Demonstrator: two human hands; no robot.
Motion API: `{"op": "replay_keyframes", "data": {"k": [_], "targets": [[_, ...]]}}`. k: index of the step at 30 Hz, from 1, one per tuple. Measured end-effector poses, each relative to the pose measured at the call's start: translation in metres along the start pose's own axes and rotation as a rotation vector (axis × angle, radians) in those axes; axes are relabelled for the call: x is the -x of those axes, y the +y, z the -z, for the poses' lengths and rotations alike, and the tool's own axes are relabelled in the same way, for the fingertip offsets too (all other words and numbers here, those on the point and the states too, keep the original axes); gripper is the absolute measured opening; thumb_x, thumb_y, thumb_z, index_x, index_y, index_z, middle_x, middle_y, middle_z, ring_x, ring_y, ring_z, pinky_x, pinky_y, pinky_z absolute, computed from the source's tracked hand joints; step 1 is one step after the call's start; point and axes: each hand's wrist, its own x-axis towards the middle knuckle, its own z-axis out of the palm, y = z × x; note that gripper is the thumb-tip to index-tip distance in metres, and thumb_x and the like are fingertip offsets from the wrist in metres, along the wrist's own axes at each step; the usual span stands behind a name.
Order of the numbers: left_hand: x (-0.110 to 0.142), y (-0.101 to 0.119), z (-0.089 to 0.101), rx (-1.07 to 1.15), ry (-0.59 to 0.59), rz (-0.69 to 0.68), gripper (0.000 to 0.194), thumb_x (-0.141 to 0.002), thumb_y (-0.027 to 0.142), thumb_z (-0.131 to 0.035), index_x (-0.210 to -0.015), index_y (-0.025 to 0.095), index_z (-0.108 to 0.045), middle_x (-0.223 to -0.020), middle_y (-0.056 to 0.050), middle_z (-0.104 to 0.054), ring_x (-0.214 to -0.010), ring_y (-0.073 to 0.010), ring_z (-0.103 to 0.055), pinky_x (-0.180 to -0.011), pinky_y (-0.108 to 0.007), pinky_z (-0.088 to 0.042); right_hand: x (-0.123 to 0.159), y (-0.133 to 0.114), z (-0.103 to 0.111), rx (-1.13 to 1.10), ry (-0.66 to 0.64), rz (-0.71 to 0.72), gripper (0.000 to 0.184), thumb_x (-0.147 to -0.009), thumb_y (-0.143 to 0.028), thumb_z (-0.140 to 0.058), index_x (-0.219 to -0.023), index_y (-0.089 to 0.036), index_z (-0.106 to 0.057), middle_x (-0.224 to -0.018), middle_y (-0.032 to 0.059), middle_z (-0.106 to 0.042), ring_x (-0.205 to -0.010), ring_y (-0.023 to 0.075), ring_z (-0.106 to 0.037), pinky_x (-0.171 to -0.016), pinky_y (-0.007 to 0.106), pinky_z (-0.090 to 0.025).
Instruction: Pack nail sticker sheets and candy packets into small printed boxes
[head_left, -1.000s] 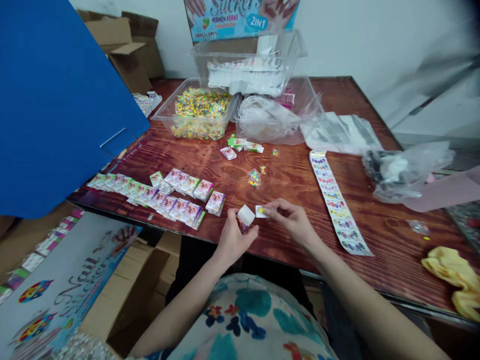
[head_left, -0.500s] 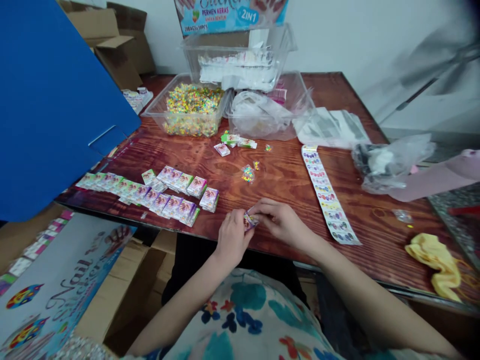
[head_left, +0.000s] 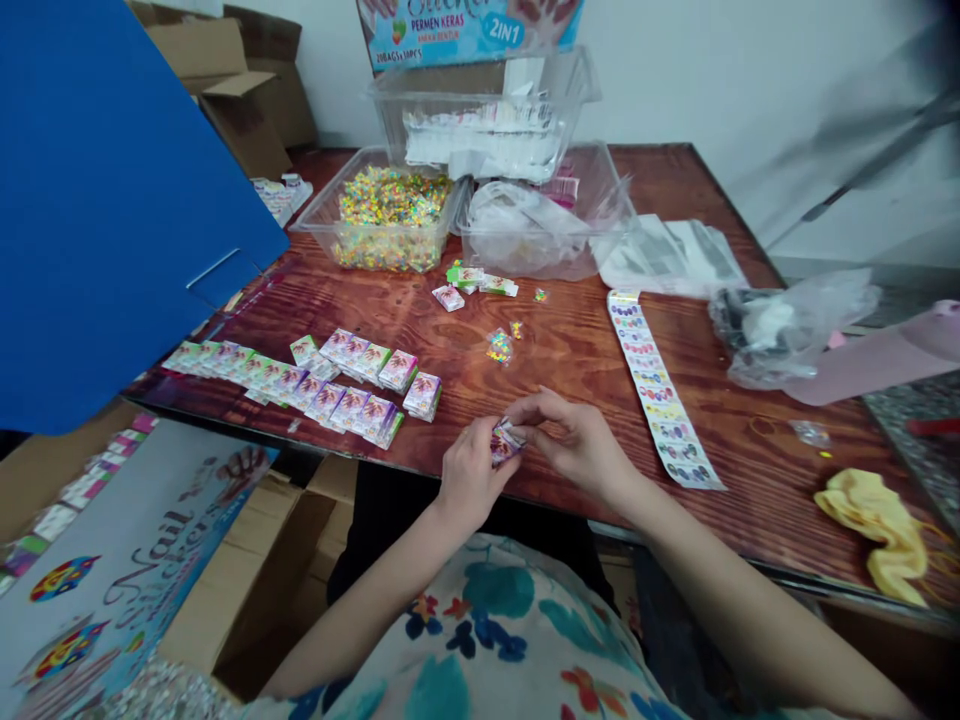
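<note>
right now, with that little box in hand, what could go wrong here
The small printed box is held in the left hand, with the right hand at its end; too hard a squeeze might crease it.

The nearest row of printed boxes sits close to the front edge of the wooden table, so a bump could tip some off.

The nail-sticker strip ends near the right forearm, which might drag it.
</note>
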Motion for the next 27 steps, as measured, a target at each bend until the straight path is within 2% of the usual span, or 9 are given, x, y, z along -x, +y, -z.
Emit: {"op": "replay_keyframes", "data": {"k": [2,5,8,10,12,15,19,24,27], "targets": [[0.000,0.000,0.000,0.005,0.010,-0.003,0.036,-0.080,0.023,-0.067,-0.111,0.024,-0.049,-0.102,-0.005,-0.066,-0.095,-0.0230,-0.065,-0.081,-0.033,-0.049,-0.001,-0.002,0.001,0.006,0.015,0.014,0.009,-0.081,-0.016,-0.059,-0.085,-0.022,-0.064,-0.078,-0.0006,-0.071,-0.068,0.0154,-0.066,-0.107,0.050,-0.038],[0.000,0.001,-0.001,0.020,0.012,-0.008,0.034,-0.080,0.022,-0.066,-0.110,0.023,-0.048,-0.100,-0.004,-0.066,-0.093,-0.0225,-0.066,-0.079,-0.032,-0.050,-0.003,-0.005,0.002,0.019,-0.022,0.056,0.011,-0.081,-0.014,-0.057,-0.081,-0.023,-0.063,-0.077,-0.0016,-0.070,-0.068,0.0149,-0.065,-0.104,0.048,-0.042],[-0.002,0.003,0.000,0.041,0.040,-0.029,0.035,-0.080,0.021,-0.066,-0.110,0.023,-0.048,-0.100,-0.005,-0.066,-0.093,-0.0223,-0.066,-0.080,-0.032,-0.050,-0.003,-0.008,0.005,-0.035,-0.020,0.025,0.008,-0.081,-0.015,-0.057,-0.082,-0.021,-0.062,-0.078,0.0005,-0.069,-0.070,0.0154,-0.065,-0.086,0.039,-0.054],[-0.005,0.005,0.000,0.046,0.052,-0.036,0.036,-0.079,0.020,-0.066,-0.110,0.023,-0.049,-0.101,-0.005,-0.066,-0.095,-0.0224,-0.065,-0.083,-0.032,-0.050,-0.002,-0.010,0.008,-0.118,0.007,-0.019,0.002,-0.082,-0.019,-0.059,-0.084,-0.020,-0.060,-0.079,0.0027,-0.068,-0.070,0.0164,-0.066,-0.071,0.031,-0.056],[-0.008,0.007,0.000,0.053,0.044,-0.029,0.038,-0.077,0.018,-0.067,-0.110,0.023,-0.050,-0.102,-0.005,-0.066,-0.095,-0.0228,-0.065,-0.084,-0.034,-0.050,-0.001,-0.011,0.010,-0.157,0.040,-0.032,0.003,-0.083,-0.021,-0.060,-0.082,-0.020,-0.057,-0.078,0.0031,-0.067,-0.071,0.0167,-0.066,-0.068,0.030,-0.056],[-0.010,0.005,-0.002,0.085,0.017,-0.018,0.040,-0.076,0.017,-0.068,-0.110,0.022,-0.050,-0.102,-0.006,-0.065,-0.097,-0.0232,-0.064,-0.086,-0.034,-0.049,0.002,-0.011,0.008,-0.088,0.054,0.011,0.008,-0.082,-0.018,-0.058,-0.076,-0.022,-0.055,-0.074,0.0004,-0.066,-0.067,0.0152,-0.064,-0.084,0.037,-0.055],[-0.007,0.000,-0.007,0.130,-0.009,-0.043,0.033,-0.079,0.018,-0.065,-0.107,0.022,-0.050,-0.103,-0.006,-0.065,-0.098,-0.0225,-0.063,-0.087,-0.034,-0.049,0.004,-0.007,0.000,0.087,0.013,0.109,0.017,-0.079,-0.008,-0.048,-0.075,-0.023,-0.055,-0.069,-0.0040,-0.062,-0.063,0.0130,-0.061,-0.107,0.049,-0.041],[-0.003,-0.002,-0.008,0.178,0.012,0.051,0.033,-0.077,0.022,-0.068,-0.105,0.023,-0.049,-0.101,-0.006,-0.067,-0.098,-0.0236,-0.065,-0.084,-0.033,-0.049,0.004,-0.001,-0.003,0.182,-0.060,0.172,0.029,-0.082,-0.006,-0.045,-0.090,-0.026,-0.064,-0.078,-0.0034,-0.067,-0.070,0.0136,-0.063,-0.113,0.053,-0.031],[-0.004,0.002,-0.004,0.285,0.055,0.151,0.048,-0.073,0.027,-0.074,-0.111,0.024,-0.045,-0.105,-0.007,-0.067,-0.099,-0.0241,-0.066,-0.083,-0.033,-0.050,0.009,0.000,-0.002,0.247,0.010,0.189,0.030,-0.086,-0.013,-0.051,-0.103,-0.031,-0.067,-0.081,-0.0008,-0.068,-0.083,0.0187,-0.062,-0.115,0.059,-0.021]]}}
